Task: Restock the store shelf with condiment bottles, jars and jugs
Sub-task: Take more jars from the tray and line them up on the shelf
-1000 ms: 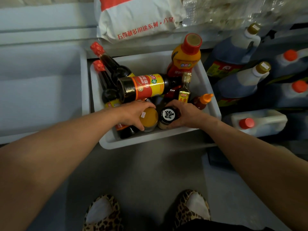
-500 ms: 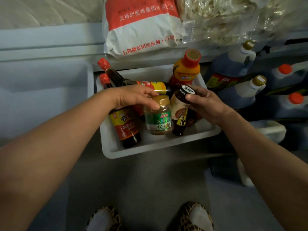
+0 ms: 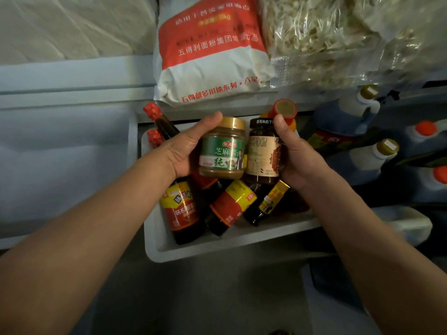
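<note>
My left hand (image 3: pixel 186 146) grips a green-labelled jar of sesame paste with a gold lid (image 3: pixel 222 148), held upright above the bin. Beside it, my right hand (image 3: pixel 297 153) grips a dark sauce jar with a black lid (image 3: pixel 262 151). Both jars touch side by side. Below them a white plastic bin (image 3: pixel 217 243) holds several sauce bottles lying down: a red-and-yellow labelled bottle (image 3: pixel 182 209), a second one (image 3: pixel 232 204) and a small thin bottle (image 3: pixel 271 201). An orange bottle with a red cap (image 3: pixel 285 110) stands at the bin's back.
A white-and-red flour sack (image 3: pixel 210 54) and a clear bag of dried goods (image 3: pixel 338 37) lie on the shelf above. Large jugs with gold and orange caps (image 3: pixel 362 153) crowd the right side. A bare grey shelf surface (image 3: pixel 60 165) lies to the left.
Both hands have lifted their jars out of the bin and turned them upright, labels facing me. The view has tilted upward toward the shelf.
</note>
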The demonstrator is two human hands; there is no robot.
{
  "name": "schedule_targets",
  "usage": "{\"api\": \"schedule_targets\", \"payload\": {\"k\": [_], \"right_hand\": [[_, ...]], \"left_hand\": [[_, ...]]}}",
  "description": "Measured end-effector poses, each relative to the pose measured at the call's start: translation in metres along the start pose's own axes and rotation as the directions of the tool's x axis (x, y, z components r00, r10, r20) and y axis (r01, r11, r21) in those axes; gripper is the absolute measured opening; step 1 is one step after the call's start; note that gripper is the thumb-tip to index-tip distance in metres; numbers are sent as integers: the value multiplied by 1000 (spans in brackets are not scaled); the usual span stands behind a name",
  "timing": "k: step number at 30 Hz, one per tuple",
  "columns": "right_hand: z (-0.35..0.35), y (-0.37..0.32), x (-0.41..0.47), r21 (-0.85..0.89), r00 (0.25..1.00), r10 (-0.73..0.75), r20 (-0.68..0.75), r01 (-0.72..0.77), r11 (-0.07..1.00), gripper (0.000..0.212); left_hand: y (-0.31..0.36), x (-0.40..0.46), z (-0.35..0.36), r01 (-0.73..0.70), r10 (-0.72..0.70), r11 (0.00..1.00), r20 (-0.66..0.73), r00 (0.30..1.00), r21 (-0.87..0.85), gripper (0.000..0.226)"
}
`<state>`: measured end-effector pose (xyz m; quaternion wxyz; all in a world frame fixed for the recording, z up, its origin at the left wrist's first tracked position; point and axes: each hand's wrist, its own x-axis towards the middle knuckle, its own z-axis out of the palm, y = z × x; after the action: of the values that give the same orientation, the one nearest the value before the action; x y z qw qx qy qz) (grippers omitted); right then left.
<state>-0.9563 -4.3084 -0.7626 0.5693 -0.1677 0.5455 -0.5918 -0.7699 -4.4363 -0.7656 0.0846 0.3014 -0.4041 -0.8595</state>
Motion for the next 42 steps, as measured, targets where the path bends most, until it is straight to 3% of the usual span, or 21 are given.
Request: {"api": "schedule_targets", "payload": {"k": [6, 10, 12, 19, 24, 27, 31, 36, 39, 42], "right_hand": [[3, 4, 21, 62, 997, 15, -74, -11, 998, 29], [-2, 11, 37, 83, 991, 35, -131, -24, 996, 37], [-1, 14, 38, 96, 990, 62, -127, -50, 994, 37], [8, 12, -1, 49, 949, 278, -147, -273, 961, 93], [37, -23, -54, 104, 923, 366, -122, -355, 929, 85], [63, -64, -87, 172, 898, 429, -100, -409, 896, 87], [107, -143, -125, 217, 897, 430, -102, -401, 890, 72], [171, -268, -170, 176, 906, 406, -118, -384, 907, 83], [210, -348, -199, 171, 936, 334, -110, -313, 934, 90], [248, -427, -232, 178, 971, 223, -82, -206, 962, 72]], "left_hand": [[-3, 19, -10, -27, 11, 985, -89, 996, -172, 69], [-6, 28, -13, -4, -25, 979, -139, 990, -206, 61], [-11, 27, -15, 14, -50, 967, -135, 990, -255, 76], [-22, -16, 5, 85, -148, 899, -117, 982, -429, 99], [4, -81, 40, 105, -185, 885, -136, 973, -454, 89], [36, -122, 67, 94, -185, 881, -153, 971, -464, 89], [104, -170, 108, 76, -170, 883, -165, 972, -464, 90], [226, -226, 165, 31, -109, 898, -154, 982, -439, 101], [305, -260, 197, 1, -61, 926, -149, 987, -378, 112], [385, -296, 234, -44, 3, 951, -134, 991, -306, 112]]}}
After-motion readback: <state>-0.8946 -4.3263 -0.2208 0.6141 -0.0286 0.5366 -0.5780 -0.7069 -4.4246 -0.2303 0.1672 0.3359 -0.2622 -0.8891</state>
